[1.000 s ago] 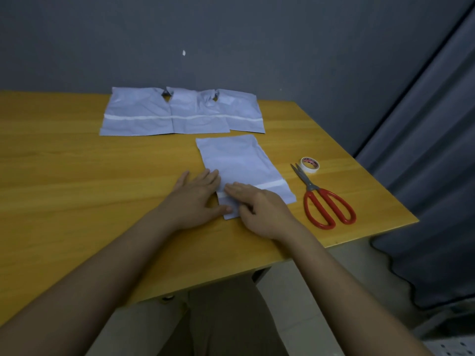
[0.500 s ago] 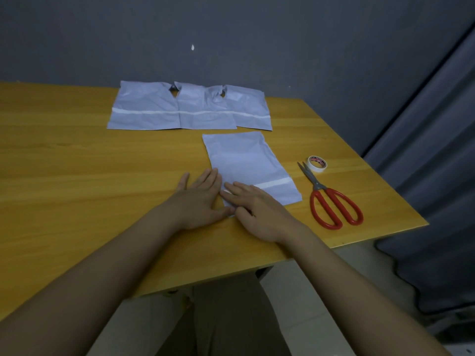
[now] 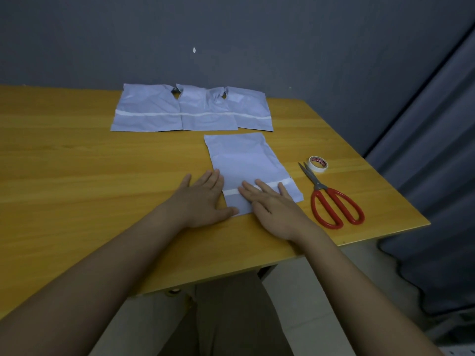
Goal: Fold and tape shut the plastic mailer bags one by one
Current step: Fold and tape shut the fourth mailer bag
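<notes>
A pale blue plastic mailer bag (image 3: 244,160) lies flat on the wooden table (image 3: 77,176), its white adhesive strip near the end closest to me. My left hand (image 3: 203,199) lies flat beside the bag's left edge, thumb on its near corner. My right hand (image 3: 272,204) presses flat on the bag's near end, fingers straight across the white strip. Three more mailer bags (image 3: 192,111) lie side by side at the back of the table. A roll of white tape (image 3: 318,164) and red-handled scissors (image 3: 331,199) lie to the right of the bag.
The table's right edge and front right corner (image 3: 426,223) are close to the scissors. A dark wall stands behind the table and a grey curtain (image 3: 437,176) hangs at the right. My legs show under the table's front edge.
My right hand has slid to the right along the bag's near end, with its fingers spread flatter over the white strip. My left hand has stayed at the bag's left edge.
</notes>
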`<state>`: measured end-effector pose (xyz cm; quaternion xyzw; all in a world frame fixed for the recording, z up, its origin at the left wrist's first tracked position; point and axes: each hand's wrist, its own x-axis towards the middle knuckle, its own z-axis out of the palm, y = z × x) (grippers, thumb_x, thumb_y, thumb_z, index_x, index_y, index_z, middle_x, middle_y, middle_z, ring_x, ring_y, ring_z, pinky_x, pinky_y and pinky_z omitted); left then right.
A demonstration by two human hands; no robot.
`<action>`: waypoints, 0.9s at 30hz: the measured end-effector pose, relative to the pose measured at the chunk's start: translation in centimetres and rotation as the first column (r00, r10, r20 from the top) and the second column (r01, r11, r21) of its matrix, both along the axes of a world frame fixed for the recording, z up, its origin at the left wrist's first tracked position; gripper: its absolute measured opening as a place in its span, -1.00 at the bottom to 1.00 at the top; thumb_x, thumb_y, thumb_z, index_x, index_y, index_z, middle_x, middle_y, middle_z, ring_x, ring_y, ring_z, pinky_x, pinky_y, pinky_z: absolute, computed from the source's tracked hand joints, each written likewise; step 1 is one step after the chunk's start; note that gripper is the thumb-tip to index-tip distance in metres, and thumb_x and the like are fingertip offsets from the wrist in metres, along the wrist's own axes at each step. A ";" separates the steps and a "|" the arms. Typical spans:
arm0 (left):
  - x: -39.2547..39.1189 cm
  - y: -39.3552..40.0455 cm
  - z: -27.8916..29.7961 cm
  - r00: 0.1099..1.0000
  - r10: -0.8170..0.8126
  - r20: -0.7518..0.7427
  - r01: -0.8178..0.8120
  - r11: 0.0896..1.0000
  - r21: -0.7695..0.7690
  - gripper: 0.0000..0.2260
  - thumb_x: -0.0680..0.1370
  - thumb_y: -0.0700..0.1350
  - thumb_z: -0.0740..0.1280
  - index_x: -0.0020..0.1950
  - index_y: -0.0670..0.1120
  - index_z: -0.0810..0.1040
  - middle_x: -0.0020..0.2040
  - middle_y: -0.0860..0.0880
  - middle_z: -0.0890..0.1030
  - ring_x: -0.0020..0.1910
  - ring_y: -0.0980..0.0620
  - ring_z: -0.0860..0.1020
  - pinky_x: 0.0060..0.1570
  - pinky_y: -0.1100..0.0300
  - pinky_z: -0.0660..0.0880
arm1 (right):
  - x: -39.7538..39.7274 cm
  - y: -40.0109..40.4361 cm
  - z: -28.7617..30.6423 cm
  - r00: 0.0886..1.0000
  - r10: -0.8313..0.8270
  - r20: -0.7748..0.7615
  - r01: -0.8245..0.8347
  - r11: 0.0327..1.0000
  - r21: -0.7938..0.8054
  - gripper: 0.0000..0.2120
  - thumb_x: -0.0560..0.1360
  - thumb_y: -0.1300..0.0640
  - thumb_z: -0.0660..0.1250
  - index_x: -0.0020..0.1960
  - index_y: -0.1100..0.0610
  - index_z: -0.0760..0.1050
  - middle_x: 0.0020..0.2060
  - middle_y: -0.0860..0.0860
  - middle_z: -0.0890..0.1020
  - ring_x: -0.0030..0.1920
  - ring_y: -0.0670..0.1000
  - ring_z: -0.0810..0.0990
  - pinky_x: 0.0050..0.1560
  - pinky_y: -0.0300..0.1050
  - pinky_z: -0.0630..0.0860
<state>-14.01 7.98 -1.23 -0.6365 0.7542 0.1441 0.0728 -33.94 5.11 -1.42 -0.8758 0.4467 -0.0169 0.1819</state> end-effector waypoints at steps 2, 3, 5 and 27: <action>-0.1 -0.1 0.1 1.000 0.002 0.007 -0.002 1.000 0.005 -0.21 0.53 0.38 -0.03 0.55 -0.06 -0.25 0.54 0.01 -0.28 0.52 0.08 -0.24 0.47 -0.11 -0.20 | -0.1 -0.1 0.0 1.000 -0.018 -0.017 0.018 1.000 -0.014 -0.56 0.66 0.06 -0.09 0.53 -0.11 0.10 0.52 -0.23 0.07 0.53 -0.15 -0.08 0.49 0.09 -0.29; -0.1 -0.1 0.2 1.000 0.004 0.008 -0.004 1.000 0.009 -0.21 0.53 0.38 -0.03 0.55 -0.06 -0.25 0.55 0.01 -0.27 0.52 0.08 -0.24 0.47 -0.11 -0.19 | -0.3 -0.1 0.0 0.999 -0.037 -0.027 0.037 0.999 -0.023 -0.56 0.66 0.06 -0.09 0.53 -0.11 0.09 0.52 -0.22 0.07 0.53 -0.14 -0.09 0.49 0.10 -0.31; -0.1 -0.1 0.3 1.000 0.004 0.011 -0.004 1.000 0.013 -0.20 0.53 0.38 -0.03 0.55 -0.07 -0.24 0.55 0.01 -0.27 0.52 0.08 -0.23 0.48 -0.11 -0.18 | -1.3 -0.4 0.0 0.995 -0.090 -0.042 0.087 0.995 -0.055 -0.55 0.65 0.04 -0.11 0.54 -0.11 0.09 0.52 -0.23 0.08 0.53 -0.13 -0.12 0.48 0.13 -0.34; 2.4 0.3 1.7 0.995 0.003 0.095 -0.005 1.000 0.018 -0.21 0.50 0.41 0.03 0.57 0.01 -0.16 0.56 0.04 -0.22 0.51 0.06 -0.28 0.43 -0.14 -0.31 | -2.5 -1.2 1.4 0.954 -0.275 -0.117 0.202 0.882 -0.425 -0.43 0.58 -0.04 -0.23 0.55 0.09 0.03 0.54 -0.04 0.11 0.55 -0.03 -0.09 0.50 0.12 -0.25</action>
